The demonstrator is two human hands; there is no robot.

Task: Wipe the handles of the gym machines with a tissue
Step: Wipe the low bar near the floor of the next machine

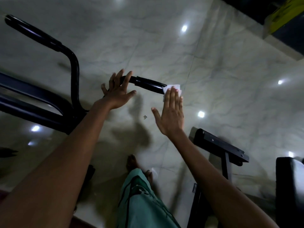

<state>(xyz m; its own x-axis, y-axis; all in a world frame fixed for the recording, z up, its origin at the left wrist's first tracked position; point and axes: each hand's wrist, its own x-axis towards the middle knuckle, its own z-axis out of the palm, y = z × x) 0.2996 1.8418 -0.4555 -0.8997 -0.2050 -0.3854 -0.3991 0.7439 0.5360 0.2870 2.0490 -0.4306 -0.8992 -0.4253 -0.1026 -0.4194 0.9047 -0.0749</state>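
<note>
A black machine handle (148,84) with a glossy grip juts to the right at the centre of the view. A white tissue (174,87) covers its right end. My right hand (170,112) has straight fingers and presses the tissue against that end with its fingertips. My left hand (117,91) is spread flat with straight fingers, lying over the bent bar just left of the grip. A second black handle (32,33) rises at the upper left on the same frame.
The black machine frame (32,102) fills the left side. A black bench bracket (220,147) and a padded seat (289,186) stand at the lower right. Glossy marble floor (164,38) lies below. My bare feet (139,167) and green clothing (143,203) show at the bottom.
</note>
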